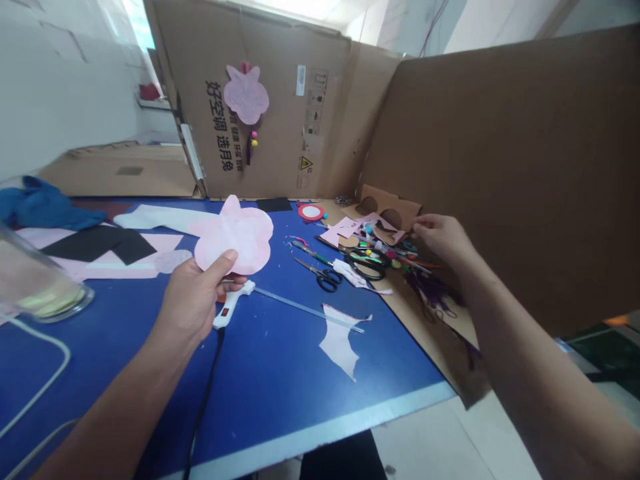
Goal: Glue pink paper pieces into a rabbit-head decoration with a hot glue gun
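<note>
My left hand [193, 297] is closed on a pink paper cutout [240, 237] with a lobed, flower-like outline, thumb on its front face. Just below and behind that hand lies a white hot glue gun [231, 308] with a clear glue stick [305, 308] sticking out of its back. My right hand [443, 237] is at the right, over the craft scraps beside a brown cardboard piece with round holes [387, 205]. Its thumb and fingertips are pinched together; whatever may be between them is too small to make out. Black-handled scissors [327, 277] lie between the hands.
A pink paper scrap [343, 340] lies near the front of the blue table [280, 400]. Tall cardboard walls [500, 167] stand behind and right. A similar pink cutout [246, 97] hangs on the back wall. A glass jar [45, 280], black paper [87, 243] and blue cloth [45, 203] are left.
</note>
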`<state>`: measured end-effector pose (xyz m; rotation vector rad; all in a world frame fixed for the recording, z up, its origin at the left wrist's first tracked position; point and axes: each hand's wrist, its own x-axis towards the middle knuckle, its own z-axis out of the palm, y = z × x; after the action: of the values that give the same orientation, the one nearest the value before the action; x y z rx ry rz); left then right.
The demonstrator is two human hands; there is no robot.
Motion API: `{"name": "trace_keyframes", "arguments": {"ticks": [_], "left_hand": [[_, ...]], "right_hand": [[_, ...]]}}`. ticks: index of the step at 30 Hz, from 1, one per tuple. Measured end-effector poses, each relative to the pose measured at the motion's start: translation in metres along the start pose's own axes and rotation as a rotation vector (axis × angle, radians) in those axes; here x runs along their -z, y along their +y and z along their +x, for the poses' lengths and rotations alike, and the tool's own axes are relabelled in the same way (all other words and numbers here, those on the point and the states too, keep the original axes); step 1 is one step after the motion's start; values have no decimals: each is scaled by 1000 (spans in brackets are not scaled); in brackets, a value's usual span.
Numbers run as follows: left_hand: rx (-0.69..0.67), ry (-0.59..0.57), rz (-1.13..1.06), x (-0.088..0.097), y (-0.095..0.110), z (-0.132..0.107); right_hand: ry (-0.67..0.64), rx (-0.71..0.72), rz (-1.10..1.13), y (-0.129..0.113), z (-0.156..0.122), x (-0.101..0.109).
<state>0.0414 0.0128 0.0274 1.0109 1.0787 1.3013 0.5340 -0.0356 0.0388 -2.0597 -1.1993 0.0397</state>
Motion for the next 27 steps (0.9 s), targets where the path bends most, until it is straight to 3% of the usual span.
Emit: {"name": "trace_keyframes", "arguments": {"ticks": [6,13,27], "left_hand": [[12,-15,8,-1,-3,1],[15,-58,62,-2,-5,-1],[61,-107,97,-7,-15,-8]], "right_hand": [[-92,-80,-360,36,2,15],[-200,-75,-495,53,8,11],[-443,-223,-564,47,15,-20]]}}
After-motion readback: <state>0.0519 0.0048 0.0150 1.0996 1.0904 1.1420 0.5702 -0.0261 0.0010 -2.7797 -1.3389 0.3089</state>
